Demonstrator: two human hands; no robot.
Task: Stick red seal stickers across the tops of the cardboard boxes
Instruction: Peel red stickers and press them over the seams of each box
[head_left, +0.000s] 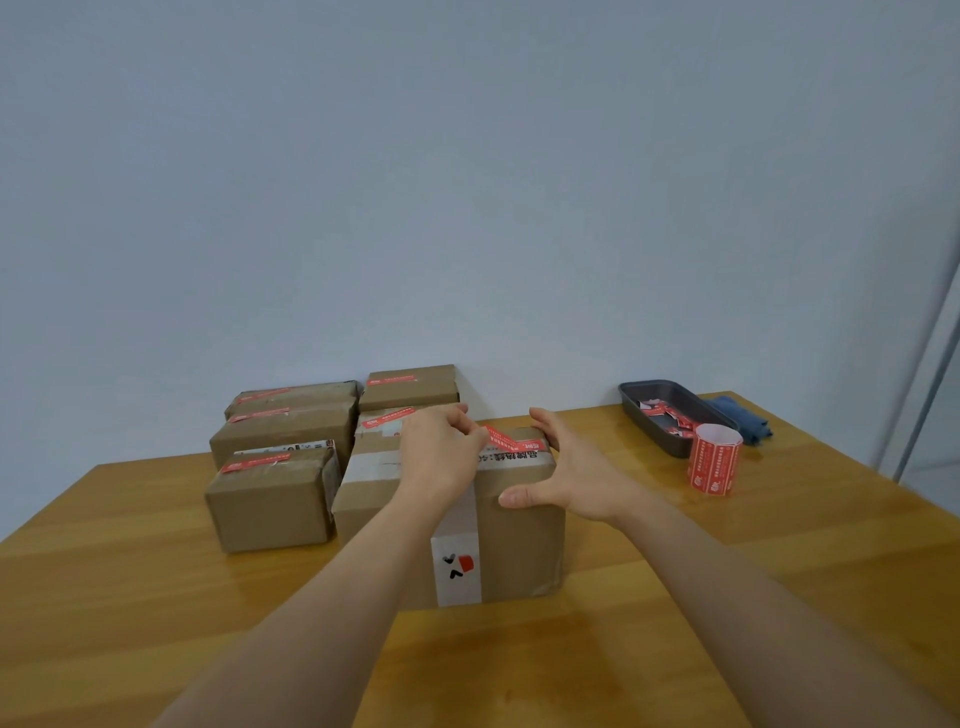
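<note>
Red and half laid, the sticker (514, 441) stretches across the top of the big box (519, 519) at the middle of the table (675, 597). The left hand (441, 452) pinches the sticker's left end and holds it raised off the cardboard. The right hand (566, 467) is spread, straight fingers touching the sticker's right end at the box's far right edge, thumb against the near top edge. The sticker is being placed, one end down and the other up. As I judge it, the next move calls for lowering the raised end in line and smoothing it flat so no crease forms.

Left of the big box stand smaller boxes (275, 493), and behind it two more (410, 387); each one shows a red strip on top. Right of the big box stands the roll of stickers (716, 457). Behind the roll are a dark tray (649, 387) with red and white scraps and a blue cloth (743, 415).
</note>
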